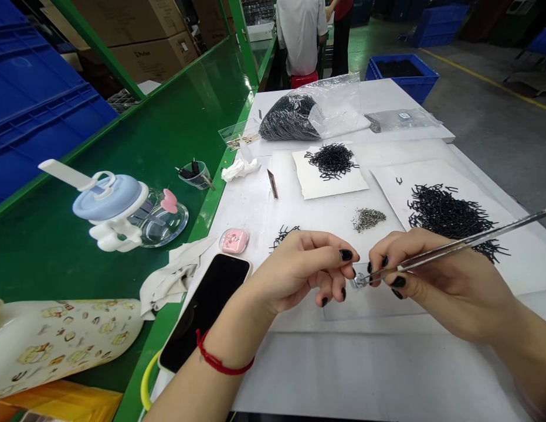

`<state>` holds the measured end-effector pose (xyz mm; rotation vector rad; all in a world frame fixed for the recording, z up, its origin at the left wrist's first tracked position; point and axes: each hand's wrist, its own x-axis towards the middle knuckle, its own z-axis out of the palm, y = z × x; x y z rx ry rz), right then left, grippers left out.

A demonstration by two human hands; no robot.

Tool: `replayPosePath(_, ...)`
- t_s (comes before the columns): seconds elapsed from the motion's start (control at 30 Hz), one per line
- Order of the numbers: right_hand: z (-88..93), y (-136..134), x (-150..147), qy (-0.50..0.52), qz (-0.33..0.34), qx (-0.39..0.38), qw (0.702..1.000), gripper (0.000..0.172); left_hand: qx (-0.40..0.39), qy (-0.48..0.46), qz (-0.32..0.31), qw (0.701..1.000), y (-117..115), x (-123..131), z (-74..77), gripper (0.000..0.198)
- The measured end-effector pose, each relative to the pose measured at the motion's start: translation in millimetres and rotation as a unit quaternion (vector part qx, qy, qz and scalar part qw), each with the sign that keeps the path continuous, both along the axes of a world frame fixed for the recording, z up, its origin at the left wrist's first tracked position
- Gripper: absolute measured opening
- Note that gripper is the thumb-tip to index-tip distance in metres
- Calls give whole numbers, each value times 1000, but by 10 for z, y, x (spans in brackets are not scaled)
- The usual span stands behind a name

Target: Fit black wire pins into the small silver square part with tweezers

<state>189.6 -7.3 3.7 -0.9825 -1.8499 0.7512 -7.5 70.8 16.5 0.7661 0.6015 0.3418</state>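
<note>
My right hand (pixel 435 281) grips steel tweezers (pixel 470 241), tips on a small clear piece (pixel 359 281). My left hand (pixel 299 272) sits just beside it, fingers (pixel 329 274) half-curled; hold cannot be confirmed.

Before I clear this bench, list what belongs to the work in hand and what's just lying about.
In use: right hand with slim steel tweezers; left hand; small clear piece at the tweezer tips; black wire bits on white paper sheets.

Lying about: black-screened smartphone; blue-lidded glass tumbler; pink rounded case; crumpled white cloth.
</note>
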Motion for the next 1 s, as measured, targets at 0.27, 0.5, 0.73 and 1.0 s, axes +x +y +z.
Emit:
replayPosePath(0.27,-8,-43,-13,38,-86,98,991,31,10,6,-14,1000,3,-7,-10,4)
replayPosePath(0.5,26,-59,-54,-11,-105,125,986,35,20,13,-20,1000,4,-5,-1,5)
replayPosePath(0.73,31,-90,-64,-61,-128,137,980,24,29,25,-22,999,4,-1,11,4)
replayPosePath(1.0,58,-131,-110,-145,-147,180,962,16,35,34,-23,999,-14,15,24,12)
